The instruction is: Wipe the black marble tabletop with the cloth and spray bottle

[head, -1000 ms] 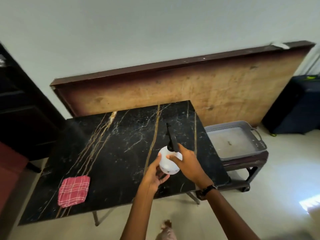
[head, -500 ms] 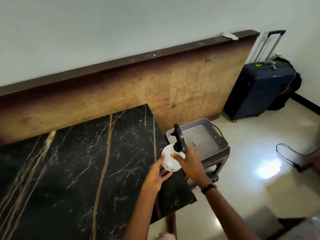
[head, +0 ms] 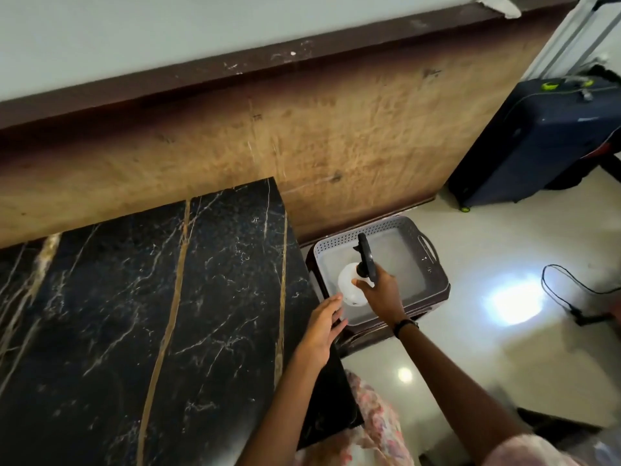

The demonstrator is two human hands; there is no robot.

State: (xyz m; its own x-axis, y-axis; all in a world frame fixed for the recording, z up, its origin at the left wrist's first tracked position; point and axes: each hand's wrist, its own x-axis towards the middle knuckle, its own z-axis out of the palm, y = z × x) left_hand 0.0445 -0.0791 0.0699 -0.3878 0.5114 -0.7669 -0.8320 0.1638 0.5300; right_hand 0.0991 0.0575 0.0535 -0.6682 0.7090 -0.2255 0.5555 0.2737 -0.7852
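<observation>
The black marble tabletop (head: 141,317) with gold and white veins fills the left half of the view. My right hand (head: 381,292) grips the white spray bottle (head: 349,287) by its black trigger head, holding it over the grey tray to the right of the table. My left hand (head: 322,327) hovers open at the table's right edge, fingers spread, just left of the bottle and off it. The cloth is out of view.
A grey perforated tray (head: 433,260) sits on a low dark stool beside the table. A large wooden board (head: 268,142) leans against the wall behind. A dark blue suitcase (head: 544,139) stands at the right, and a black cable (head: 564,287) lies on the floor.
The view swung right, so the red checked cloth left the frame. My right hand carried the bottle from above the tabletop to over the tray. My left hand came off the bottle.
</observation>
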